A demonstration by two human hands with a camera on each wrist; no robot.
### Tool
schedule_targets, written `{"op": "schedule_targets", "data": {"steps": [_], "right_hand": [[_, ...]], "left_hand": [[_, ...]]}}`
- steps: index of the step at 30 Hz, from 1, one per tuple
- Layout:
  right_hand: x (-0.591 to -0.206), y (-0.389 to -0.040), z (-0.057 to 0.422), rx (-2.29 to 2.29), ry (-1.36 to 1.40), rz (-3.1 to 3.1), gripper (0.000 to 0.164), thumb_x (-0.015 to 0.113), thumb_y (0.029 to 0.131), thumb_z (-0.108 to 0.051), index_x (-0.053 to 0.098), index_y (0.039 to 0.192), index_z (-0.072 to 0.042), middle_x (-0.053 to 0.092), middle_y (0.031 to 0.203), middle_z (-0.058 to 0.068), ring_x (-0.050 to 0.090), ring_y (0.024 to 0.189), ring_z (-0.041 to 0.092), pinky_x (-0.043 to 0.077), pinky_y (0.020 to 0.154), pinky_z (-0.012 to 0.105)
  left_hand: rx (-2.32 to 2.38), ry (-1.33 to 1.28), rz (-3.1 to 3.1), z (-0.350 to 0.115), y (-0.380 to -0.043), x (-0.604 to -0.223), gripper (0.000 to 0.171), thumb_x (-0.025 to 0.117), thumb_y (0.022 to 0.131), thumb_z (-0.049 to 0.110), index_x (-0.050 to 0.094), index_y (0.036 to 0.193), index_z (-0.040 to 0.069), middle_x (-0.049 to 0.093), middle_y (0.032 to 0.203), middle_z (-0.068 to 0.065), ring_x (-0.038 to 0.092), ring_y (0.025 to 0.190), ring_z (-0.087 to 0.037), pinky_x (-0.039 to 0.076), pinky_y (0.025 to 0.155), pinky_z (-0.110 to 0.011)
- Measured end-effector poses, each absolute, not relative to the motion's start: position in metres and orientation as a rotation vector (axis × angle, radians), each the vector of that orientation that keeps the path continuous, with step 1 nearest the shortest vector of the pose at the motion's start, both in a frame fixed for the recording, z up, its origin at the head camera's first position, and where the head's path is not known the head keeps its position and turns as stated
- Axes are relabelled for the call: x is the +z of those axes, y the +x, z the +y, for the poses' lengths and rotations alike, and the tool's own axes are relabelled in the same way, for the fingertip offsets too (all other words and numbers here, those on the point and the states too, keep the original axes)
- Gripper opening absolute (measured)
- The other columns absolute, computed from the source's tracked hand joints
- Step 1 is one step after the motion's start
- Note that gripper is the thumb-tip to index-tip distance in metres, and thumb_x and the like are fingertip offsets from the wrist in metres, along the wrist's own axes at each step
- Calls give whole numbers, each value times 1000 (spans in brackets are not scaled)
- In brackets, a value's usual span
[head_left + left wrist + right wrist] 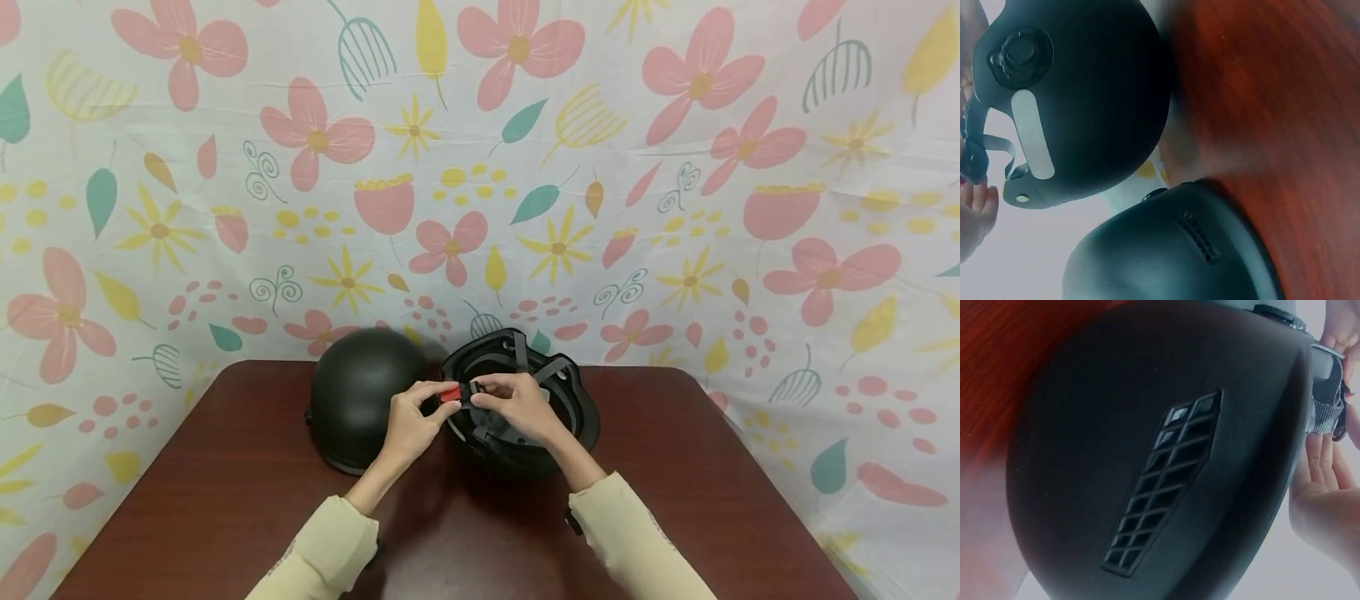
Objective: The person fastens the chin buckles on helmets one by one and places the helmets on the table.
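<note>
Finding no legible text, brand, label, number or sign anywhere in head view or either wrist view.

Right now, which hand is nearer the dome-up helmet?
Left: the left hand is beside the dome-up helmet; the right hand is farther right, over the other helmet.

1. Surface (675, 475): dark reddish-brown, wood-grained; pale sheen toward the near edge.
2. White sheet (480, 146): lightly creased, printed with pink flowers, yellow blooms, teal leaves; visible behind far edge and beyond both side edges.
</note>
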State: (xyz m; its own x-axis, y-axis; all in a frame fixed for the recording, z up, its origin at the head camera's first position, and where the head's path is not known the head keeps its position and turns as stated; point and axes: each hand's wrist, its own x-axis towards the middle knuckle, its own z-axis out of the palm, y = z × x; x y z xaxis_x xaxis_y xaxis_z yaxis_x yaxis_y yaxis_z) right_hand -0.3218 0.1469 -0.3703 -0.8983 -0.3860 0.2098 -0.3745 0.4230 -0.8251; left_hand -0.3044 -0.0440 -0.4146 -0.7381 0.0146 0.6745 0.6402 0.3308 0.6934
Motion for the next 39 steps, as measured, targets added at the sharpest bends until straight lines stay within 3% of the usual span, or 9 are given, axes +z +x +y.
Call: {"op": "schedule_targets", "data": {"steps": [6, 14, 21, 28, 34, 39], "right_hand": [[-378, -318, 145, -1570, -692, 2668, 35, 71, 90, -19, 69, 119, 0, 73, 108, 19, 73, 93, 27, 59, 77, 32], [-385, -318, 147, -1593, -671, 2652, 35, 71, 90, -20, 69, 119, -1, 73, 110, 19, 72, 89, 24, 57, 75, 29], [-382, -317, 148, -1574, -663, 2655, 36, 70, 91, -21, 68, 120, -1, 73, 109, 18, 71, 88, 24, 57, 75, 32], [-384, -316, 151, -1574, -570, 2658, 35, 72, 89, -26, 70, 118, -6, 73, 106, 14, 71, 96, 24, 57, 84, 40], [-389, -317, 155, -1595, -510, 2648, 32, 73, 89, -27, 70, 116, -12, 73, 104, 9, 70, 94, 18, 56, 85, 37], [-391, -317, 162, -1645, -501, 2659, 33, 71, 90, -23, 68, 118, -8, 73, 105, 13, 70, 93, 19, 56, 83, 35]], "left_hand": [[-1486, -561, -2035, -37, -304, -415, 26, 77, 82, 8, 75, 106, 0, 73, 98, -14, 64, 81, -20, 47, 64, -21], [-1533, -547, -2054, -37, -304, -417, 26, 77, 82, 7, 74, 106, 0, 74, 97, -14, 64, 83, -27, 52, 68, -34], [-1536, -557, -2055, -36, -303, -417, 27, 77, 82, 7, 74, 108, -1, 74, 99, -14, 65, 86, -24, 49, 69, -21], [-1597, -484, -2077, -31, -302, -419, 25, 76, 84, 10, 74, 108, 3, 74, 103, -13, 65, 90, -23, 54, 74, -39], [-1610, -468, -2072, -27, -299, -421, 28, 77, 84, 13, 73, 111, 8, 73, 104, -11, 64, 88, -23, 52, 71, -39], [-1609, -496, -2034, -25, -299, -423, 33, 78, 81, 10, 71, 114, 5, 71, 112, -12, 65, 101, -29, 52, 88, -47]]}}
